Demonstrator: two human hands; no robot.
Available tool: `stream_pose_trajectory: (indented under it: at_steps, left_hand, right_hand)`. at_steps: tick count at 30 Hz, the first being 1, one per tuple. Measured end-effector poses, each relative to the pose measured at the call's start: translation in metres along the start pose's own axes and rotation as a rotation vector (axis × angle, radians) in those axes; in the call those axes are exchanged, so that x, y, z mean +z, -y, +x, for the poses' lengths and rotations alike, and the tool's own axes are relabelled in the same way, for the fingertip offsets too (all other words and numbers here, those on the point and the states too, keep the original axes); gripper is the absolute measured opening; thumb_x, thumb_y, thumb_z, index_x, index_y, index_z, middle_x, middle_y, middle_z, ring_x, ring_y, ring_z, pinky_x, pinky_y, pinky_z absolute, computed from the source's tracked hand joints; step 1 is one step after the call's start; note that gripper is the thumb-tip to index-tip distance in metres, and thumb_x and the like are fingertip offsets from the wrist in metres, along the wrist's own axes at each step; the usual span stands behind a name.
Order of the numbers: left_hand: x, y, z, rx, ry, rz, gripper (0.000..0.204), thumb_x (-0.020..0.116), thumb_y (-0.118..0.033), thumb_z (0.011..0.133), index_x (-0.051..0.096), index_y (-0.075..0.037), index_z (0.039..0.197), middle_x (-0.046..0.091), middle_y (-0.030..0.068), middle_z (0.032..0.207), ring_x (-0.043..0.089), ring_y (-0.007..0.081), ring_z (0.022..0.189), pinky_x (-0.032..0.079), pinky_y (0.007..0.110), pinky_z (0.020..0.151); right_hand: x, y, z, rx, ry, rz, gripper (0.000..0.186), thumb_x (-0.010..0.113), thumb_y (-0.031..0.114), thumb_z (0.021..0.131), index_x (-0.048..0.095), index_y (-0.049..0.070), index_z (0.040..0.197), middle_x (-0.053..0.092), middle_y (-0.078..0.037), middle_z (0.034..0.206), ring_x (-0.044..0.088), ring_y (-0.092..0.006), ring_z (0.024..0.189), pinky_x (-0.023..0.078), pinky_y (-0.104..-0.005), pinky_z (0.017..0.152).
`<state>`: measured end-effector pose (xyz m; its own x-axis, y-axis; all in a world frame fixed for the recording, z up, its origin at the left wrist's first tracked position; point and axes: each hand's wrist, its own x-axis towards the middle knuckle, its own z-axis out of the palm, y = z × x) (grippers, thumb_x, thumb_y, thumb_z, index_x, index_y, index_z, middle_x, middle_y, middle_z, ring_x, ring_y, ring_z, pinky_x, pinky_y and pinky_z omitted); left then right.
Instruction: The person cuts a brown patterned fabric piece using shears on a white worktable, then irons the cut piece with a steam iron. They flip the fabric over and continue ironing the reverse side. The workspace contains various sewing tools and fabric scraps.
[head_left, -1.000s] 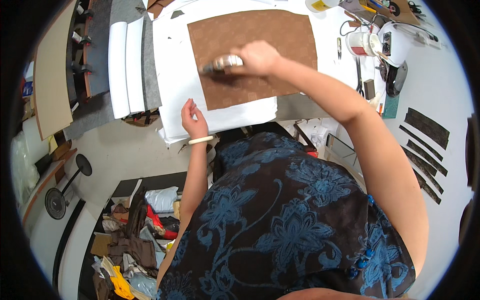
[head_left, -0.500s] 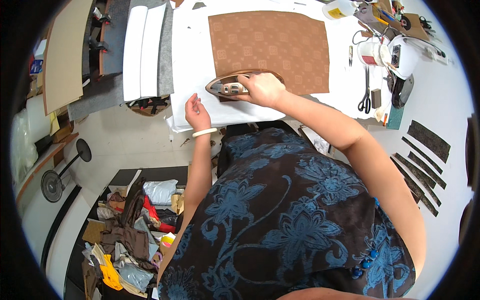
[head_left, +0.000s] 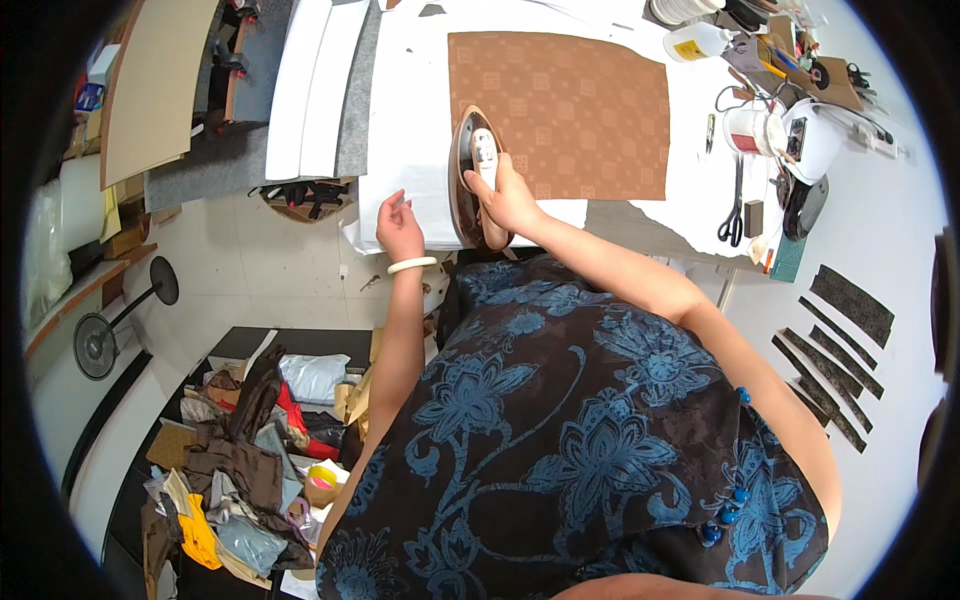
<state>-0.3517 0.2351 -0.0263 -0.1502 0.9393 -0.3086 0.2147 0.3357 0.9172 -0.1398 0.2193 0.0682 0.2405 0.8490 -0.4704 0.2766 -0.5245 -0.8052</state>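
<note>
My right hand [head_left: 510, 200] is wrapped round the handle of a clothes iron [head_left: 466, 200] with a brown and bronze body. The iron's pointed tip faces away from me, and it rests along the left edge of a brown patterned sheet [head_left: 570, 120]. That sheet lies flat on the white-covered table, its pale square motifs facing up. Just left of the iron, at the table's near edge, my left hand [head_left: 400, 228] hovers with loosely curled fingers and holds nothing that I can see. A cream bangle [head_left: 412, 265] circles that wrist.
White rolls [head_left: 312, 90] lie at the table's left. Black scissors [head_left: 733, 215], a white tub [head_left: 752, 130] and a bottle [head_left: 695, 43] stand or lie at the right. A box of fabric scraps [head_left: 240, 470] sits below left. Dark strips [head_left: 830, 350] hang on the right wall.
The iron has turned from lying crosswise to pointing away from me, shifting toward the sheet's left edge with my right hand. My left hand stays almost in place.
</note>
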Motion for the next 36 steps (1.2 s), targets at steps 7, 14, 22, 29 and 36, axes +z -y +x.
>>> stream_pose_trajectory:
  at_steps: [7,14,22,29,36]
  left_hand:
    - [0.013,0.002,-0.011,0.028,0.038,0.019,0.026,0.054,0.006,0.096,0.066,0.003,0.120,0.069,0.0115,0.112,0.072,0.0185,0.098,0.057,0.029,0.086]
    - [0.025,-0.002,-0.014,0.076,0.065,0.033,0.026,0.054,0.007,0.094,0.065,0.004,0.117,0.062,0.0129,0.127,0.071,0.0211,0.100,0.060,0.031,0.089]
    - [0.026,0.001,-0.017,0.083,0.071,0.040,0.025,0.054,0.008,0.094,0.065,0.004,0.116,0.063,0.0138,0.126,0.071,0.0221,0.100,0.061,0.032,0.088]
    - [0.031,-0.002,-0.021,0.076,0.079,0.032,0.025,0.055,0.008,0.094,0.065,0.004,0.116,0.064,0.0134,0.125,0.071,0.0214,0.099,0.061,0.031,0.087]
    - [0.031,0.001,-0.021,0.055,0.090,0.017,0.026,0.057,0.004,0.098,0.063,0.005,0.123,0.067,0.0130,0.123,0.070,0.0198,0.102,0.058,0.030,0.090]
  right_hand:
    - [-0.002,0.008,0.007,-0.001,0.039,-0.041,0.056,0.065,0.039,0.100,0.044,-0.007,0.124,0.067,-0.033,0.113,0.069,-0.0430,0.106,0.055,-0.0461,0.089]
    - [-0.001,0.004,0.009,0.000,0.026,-0.059,0.054,0.065,0.040,0.100,0.045,-0.006,0.121,0.068,-0.031,0.109,0.070,-0.0412,0.103,0.055,-0.0462,0.087]
    - [0.000,0.006,0.007,-0.039,0.005,-0.039,0.052,0.066,0.038,0.100,0.046,-0.005,0.120,0.068,-0.031,0.107,0.070,-0.0427,0.102,0.054,-0.0472,0.087]
    - [0.000,0.004,0.008,-0.029,0.003,-0.064,0.052,0.065,0.039,0.100,0.046,-0.005,0.120,0.068,-0.032,0.109,0.069,-0.0440,0.105,0.054,-0.0485,0.088]
    - [0.001,0.009,0.007,-0.036,-0.038,-0.096,0.054,0.065,0.041,0.099,0.047,-0.005,0.120,0.069,-0.033,0.107,0.069,-0.0475,0.103,0.054,-0.0506,0.088]
